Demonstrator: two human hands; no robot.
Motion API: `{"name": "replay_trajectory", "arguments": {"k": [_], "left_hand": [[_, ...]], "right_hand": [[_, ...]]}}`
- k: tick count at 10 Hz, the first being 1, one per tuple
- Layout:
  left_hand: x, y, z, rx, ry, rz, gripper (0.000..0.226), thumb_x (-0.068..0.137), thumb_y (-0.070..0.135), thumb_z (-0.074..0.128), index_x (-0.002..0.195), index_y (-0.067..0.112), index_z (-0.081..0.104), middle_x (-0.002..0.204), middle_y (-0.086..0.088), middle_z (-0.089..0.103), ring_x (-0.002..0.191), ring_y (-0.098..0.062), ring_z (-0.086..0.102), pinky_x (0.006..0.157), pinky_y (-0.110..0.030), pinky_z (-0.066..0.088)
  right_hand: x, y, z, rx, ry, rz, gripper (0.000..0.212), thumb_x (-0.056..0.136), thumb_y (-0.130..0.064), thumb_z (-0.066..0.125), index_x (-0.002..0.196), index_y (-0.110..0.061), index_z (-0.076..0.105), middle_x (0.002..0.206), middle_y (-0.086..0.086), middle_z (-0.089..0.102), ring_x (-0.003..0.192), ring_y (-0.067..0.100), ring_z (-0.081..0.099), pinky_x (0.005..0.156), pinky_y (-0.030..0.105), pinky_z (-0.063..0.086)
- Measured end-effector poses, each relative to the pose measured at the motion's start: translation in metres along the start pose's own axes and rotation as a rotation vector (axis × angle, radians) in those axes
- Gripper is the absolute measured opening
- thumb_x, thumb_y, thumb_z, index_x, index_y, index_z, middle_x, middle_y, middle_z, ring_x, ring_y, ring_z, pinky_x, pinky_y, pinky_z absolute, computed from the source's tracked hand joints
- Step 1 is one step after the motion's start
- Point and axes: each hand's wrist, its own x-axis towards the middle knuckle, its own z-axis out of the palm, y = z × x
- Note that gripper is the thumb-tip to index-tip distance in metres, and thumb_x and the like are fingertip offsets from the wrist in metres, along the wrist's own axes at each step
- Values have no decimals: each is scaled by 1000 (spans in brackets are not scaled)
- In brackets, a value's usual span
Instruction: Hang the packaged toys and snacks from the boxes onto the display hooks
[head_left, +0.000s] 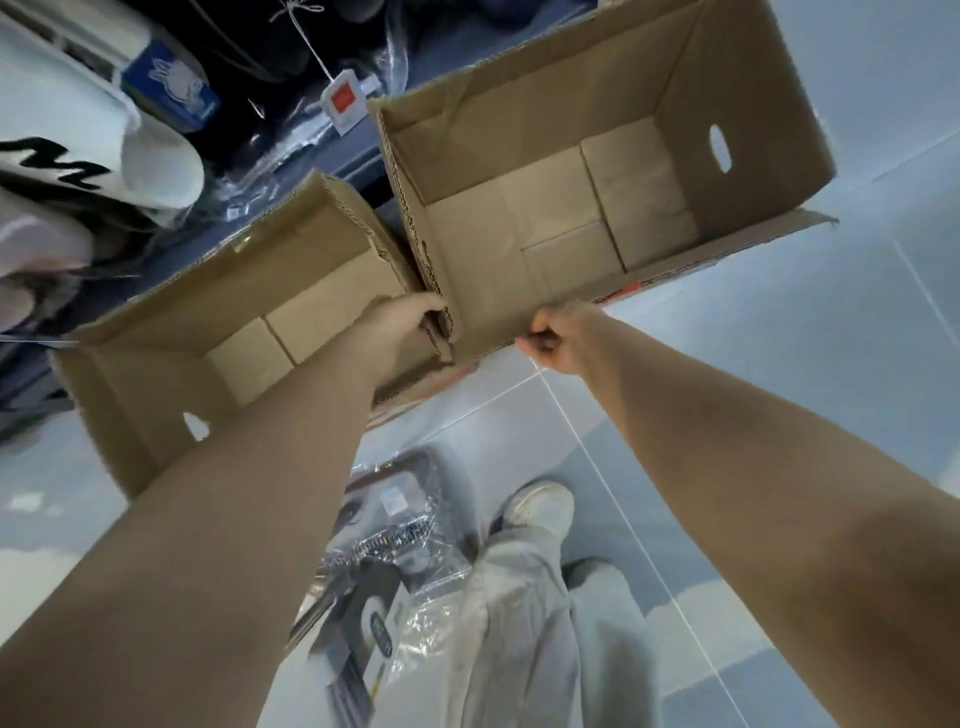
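- Both hands hold one box. The left hand (400, 332) curls its fingers over the near-left corner of the right-hand carton (571, 67), just where that corner touches the left-hand carton (156, 379). The left hand may be catching both walls, though I cannot tell. The right hand (556, 338) pinches the same carton's near rim in a closed fist.
- Thin corrugated edge held at two near points could buckle or tear if the carton is pulled hard, and it would swing down at the far end.
- Dragging it may shove the neighbouring carton toward the dark wrapped goods behind, where a price tag (340, 101) dangles on a string.
- Both cartons appear empty (bare bottom flaps only), so searching them for stock probably wastes the move.
- The goods left to hang seem to be the clear-wrapped packages (384, 571) on the tiled floor (779, 389), just beside the person's shoe (540, 506). A step back could crush them or slip on the film.
- No display hooks are in view, so I cannot judge the reach to them.
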Motion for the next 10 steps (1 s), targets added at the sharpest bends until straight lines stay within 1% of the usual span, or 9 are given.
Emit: {"name": "replay_trajectory", "arguments": {"k": [1, 2, 3, 4, 6, 7, 8, 9, 10], "left_hand": [[15, 25, -18, -72, 80, 121, 14, 87, 22, 53, 96, 12, 54, 94, -3, 60, 99, -22, 58, 67, -25, 38], [26, 28, -19, 100, 32, 99, 30, 92, 28, 49, 117, 12, 51, 117, -5, 54, 106, -21, 48, 93, -34, 37], [30, 14, 0, 216, 56, 163, 48, 84, 37, 61, 126, 15, 52, 123, 5, 47, 110, -15, 46, 95, -29, 40], [37, -3, 17, 149, 122, 126, 73, 63, 48, 66, 125, 13, 53, 135, -4, 41, 106, -18, 50, 99, -31, 44], [52, 1, 25, 207, 244, 200, 62, 66, 46, 34, 112, 13, 57, 141, -5, 45, 127, -27, 42, 110, -45, 30], [40, -2, 29, 452, 214, 282, 46, 90, 35, 25, 117, 13, 56, 155, -2, 20, 144, -20, 10, 116, -53, 2], [41, -16, 23, 659, 218, 327, 50, 95, 36, 20, 129, 15, 51, 159, 1, 8, 146, -14, -8, 113, -55, -14], [19, -13, 15, 750, 169, 272, 51, 95, 41, 22, 144, 29, 29, 159, -1, -4, 146, -22, -11, 111, -61, -12], [-18, -8, 13, 831, 167, 344, 58, 92, 43, 35, 147, 31, 19, 159, -6, -4, 146, -27, -9, 113, -61, -8]], "right_hand": [[5, -5, -7, -83, 38, -4, 22, 87, 17, 42, 71, 1, 42, 72, 19, 51, 62, 25, 54, 28, 24, 46], [10, -7, -16, -166, 84, -1, 20, 88, 13, 40, 74, 0, 43, 104, 22, 60, 94, 29, 66, 27, 20, 43], [13, -10, -22, -219, 90, 40, 21, 92, 7, 36, 73, -1, 43, 128, 17, 58, 116, 27, 60, 27, 15, 40], [12, -8, -20, -250, 93, 41, 14, 90, 9, 36, 90, 1, 48, 125, 20, 60, 111, 27, 63, 27, 15, 40], [16, 4, -13, -154, 33, -22, 26, 85, 14, 40, 101, -4, 49, 87, 18, 63, 89, 26, 66, 32, 18, 45], [13, 6, -18, -151, 2, -3, 21, 87, 13, 40, 87, -4, 51, 84, 16, 62, 73, 21, 64, 37, 23, 50], [8, 7, -21, -162, -41, 10, 15, 94, 6, 39, 94, -1, 53, 106, 20, 62, 86, 25, 66, 68, 35, 55], [-11, 9, -22, -150, -14, -10, 32, 97, -7, 45, 129, -6, 48, 134, 11, 50, 122, 30, 51, 96, 44, 45], [-40, 5, -29, -162, 24, -132, 53, 95, -7, 48, 144, -20, 32, 140, 7, 45, 126, 28, 46, 102, 42, 42]]}}
